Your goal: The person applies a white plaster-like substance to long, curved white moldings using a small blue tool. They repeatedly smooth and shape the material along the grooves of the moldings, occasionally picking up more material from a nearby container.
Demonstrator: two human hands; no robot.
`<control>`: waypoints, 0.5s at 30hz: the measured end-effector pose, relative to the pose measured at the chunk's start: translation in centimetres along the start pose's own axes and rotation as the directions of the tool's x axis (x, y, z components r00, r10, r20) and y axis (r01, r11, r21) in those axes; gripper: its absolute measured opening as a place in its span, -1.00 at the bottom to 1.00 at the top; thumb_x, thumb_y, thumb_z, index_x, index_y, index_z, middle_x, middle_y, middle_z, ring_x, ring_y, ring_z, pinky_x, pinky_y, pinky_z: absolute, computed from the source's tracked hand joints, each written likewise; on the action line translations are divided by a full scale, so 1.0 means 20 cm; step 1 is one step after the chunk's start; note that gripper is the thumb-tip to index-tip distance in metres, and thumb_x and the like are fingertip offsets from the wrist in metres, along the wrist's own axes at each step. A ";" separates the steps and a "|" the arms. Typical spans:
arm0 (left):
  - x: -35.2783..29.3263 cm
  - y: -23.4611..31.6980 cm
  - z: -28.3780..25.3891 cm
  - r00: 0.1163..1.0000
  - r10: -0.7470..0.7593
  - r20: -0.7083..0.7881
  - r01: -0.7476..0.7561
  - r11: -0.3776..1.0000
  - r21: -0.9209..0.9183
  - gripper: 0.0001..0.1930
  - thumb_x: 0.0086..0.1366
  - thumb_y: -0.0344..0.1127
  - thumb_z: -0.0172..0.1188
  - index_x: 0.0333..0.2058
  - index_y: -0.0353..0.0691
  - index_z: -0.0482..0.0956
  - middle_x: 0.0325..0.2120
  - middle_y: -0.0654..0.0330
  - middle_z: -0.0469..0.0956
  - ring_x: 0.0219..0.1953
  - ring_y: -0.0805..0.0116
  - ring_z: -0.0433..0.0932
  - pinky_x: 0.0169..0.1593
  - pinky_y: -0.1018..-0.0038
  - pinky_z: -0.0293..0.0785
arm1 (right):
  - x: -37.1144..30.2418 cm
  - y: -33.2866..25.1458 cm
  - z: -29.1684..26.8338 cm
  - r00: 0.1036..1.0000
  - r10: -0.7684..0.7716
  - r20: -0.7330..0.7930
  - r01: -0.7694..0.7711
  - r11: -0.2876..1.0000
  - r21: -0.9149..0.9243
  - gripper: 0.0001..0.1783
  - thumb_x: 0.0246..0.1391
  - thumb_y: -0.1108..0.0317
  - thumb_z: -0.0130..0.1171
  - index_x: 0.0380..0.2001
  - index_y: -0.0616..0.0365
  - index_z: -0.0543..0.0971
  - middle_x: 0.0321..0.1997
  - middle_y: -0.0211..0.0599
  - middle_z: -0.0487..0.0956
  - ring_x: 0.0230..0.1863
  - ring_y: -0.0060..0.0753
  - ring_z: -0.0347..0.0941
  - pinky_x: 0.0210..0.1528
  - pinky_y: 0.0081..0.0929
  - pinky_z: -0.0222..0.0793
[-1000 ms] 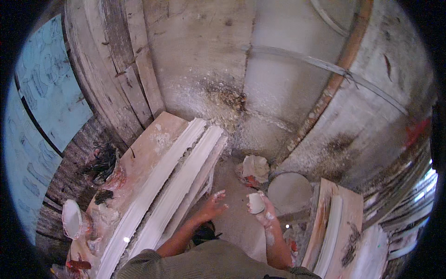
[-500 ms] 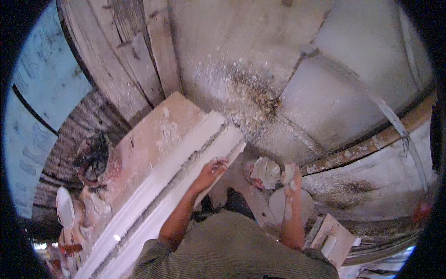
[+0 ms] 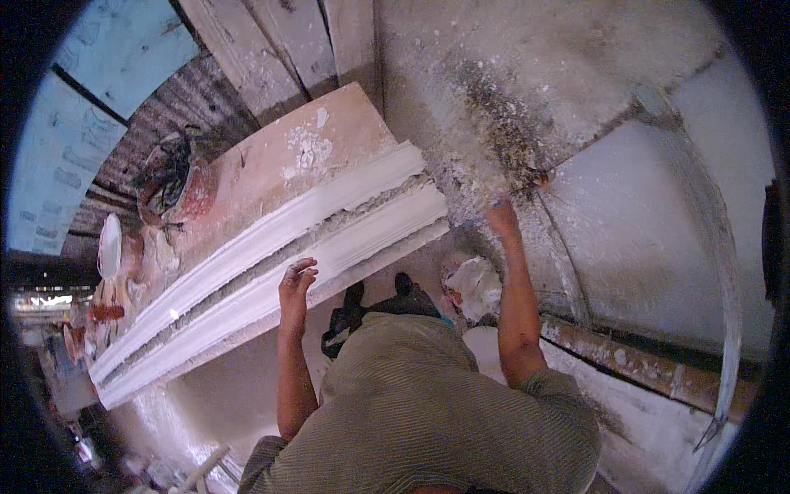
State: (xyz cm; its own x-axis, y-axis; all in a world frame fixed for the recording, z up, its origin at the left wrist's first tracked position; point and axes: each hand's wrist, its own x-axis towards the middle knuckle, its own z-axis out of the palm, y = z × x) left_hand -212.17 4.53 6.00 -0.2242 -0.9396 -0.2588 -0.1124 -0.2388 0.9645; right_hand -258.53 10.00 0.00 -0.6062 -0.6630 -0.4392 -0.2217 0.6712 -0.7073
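Note:
Two long white ribbed strips, like plaster moulding (image 3: 362, 226), lie side by side on a pinkish board (image 3: 271, 177), with a rough grey groove between them. My left hand (image 3: 296, 284) is over the near strip, its fingers loosely bent and apart, holding nothing. Whether it touches the strip is unclear. Stretched forward past the strips' right end, my right hand (image 3: 501, 216) is closed, near the splattered wall. Its fingers face away, so anything in them is hidden. A crumpled white bag-like lump (image 3: 475, 288) sits below my right forearm, to its left.
Whitish and dark spatter (image 3: 502, 123) covers the wall ahead. A reddish container with dark stuff (image 3: 193, 185) and a white round dish (image 3: 109, 245) stand at the left of the board. Wooden planks (image 3: 271, 53) rise behind. A pale curved strip (image 3: 720, 222) runs down at right.
My right hand has moved forward from beside the white lump to near the splattered wall. My left hand has shifted left along the near strip. The view has turned.

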 end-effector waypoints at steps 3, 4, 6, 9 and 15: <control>-0.07 0.04 0.04 0.996 -0.002 -0.087 0.005 0.999 0.038 -0.67 0.24 -0.16 0.05 -0.12 -0.25 0.45 -0.14 0.15 0.47 -0.10 0.31 0.45 -0.02 0.41 0.34 | 0.33 0.21 0.19 0.898 -0.363 -0.249 0.114 0.738 -0.665 -0.31 -0.21 0.07 0.17 -0.04 0.32 0.34 -0.17 0.06 0.46 -0.12 0.09 0.39 -0.07 -0.17 0.33; -0.11 0.08 0.05 0.993 -0.007 -0.121 0.011 0.999 0.036 -0.67 0.24 -0.17 0.05 -0.12 -0.25 0.45 -0.14 0.15 0.47 -0.10 0.30 0.45 -0.01 0.41 0.33 | 0.40 0.21 0.21 0.852 -0.475 -0.220 0.220 0.705 -0.674 -0.24 -0.26 0.15 0.21 0.02 0.39 0.28 -0.11 0.14 0.44 -0.05 0.15 0.36 -0.02 -0.20 0.31; -0.19 0.06 0.03 0.979 -0.014 -0.202 0.022 0.999 0.039 -0.68 0.23 -0.18 0.06 -0.12 -0.26 0.45 -0.13 0.15 0.46 -0.10 0.30 0.45 0.01 0.41 0.32 | 0.45 -0.02 0.27 0.890 -0.439 -0.122 0.334 0.811 -0.481 -0.33 -0.24 0.23 0.17 -0.03 0.37 0.32 -0.11 0.17 0.44 -0.04 0.17 0.35 -0.01 -0.21 0.30; -0.31 0.03 -0.02 0.969 -0.070 -0.238 0.088 0.994 0.062 -0.72 0.24 -0.28 0.04 -0.11 -0.27 0.43 -0.13 0.16 0.46 -0.09 0.35 0.42 0.02 0.43 0.29 | 0.38 -0.50 0.43 0.848 -0.531 0.011 0.518 0.822 -0.236 -0.52 -0.20 0.34 0.11 -0.13 0.30 0.40 -0.14 0.14 0.45 -0.05 0.11 0.37 -0.01 -0.21 0.31; -0.34 -0.06 -0.22 0.966 -0.110 -0.233 0.110 0.994 -0.013 -0.75 0.25 -0.33 0.03 -0.11 -0.27 0.44 -0.18 0.19 0.48 -0.11 0.42 0.41 0.01 0.46 0.29 | 0.84 -0.81 0.89 0.782 -0.623 -0.013 0.446 0.574 -0.687 -0.67 -0.08 0.36 0.08 -0.18 0.18 0.47 -0.16 0.01 0.49 -0.09 -0.07 0.44 -0.09 -0.18 0.37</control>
State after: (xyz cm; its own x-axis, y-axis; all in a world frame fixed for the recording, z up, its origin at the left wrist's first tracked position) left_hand -206.28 10.20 6.86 0.0217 -0.9387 -0.3441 -0.1236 -0.3441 0.9308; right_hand -251.42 -17.90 -5.79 -0.3456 -0.9325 0.1047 -0.9223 0.3169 -0.2213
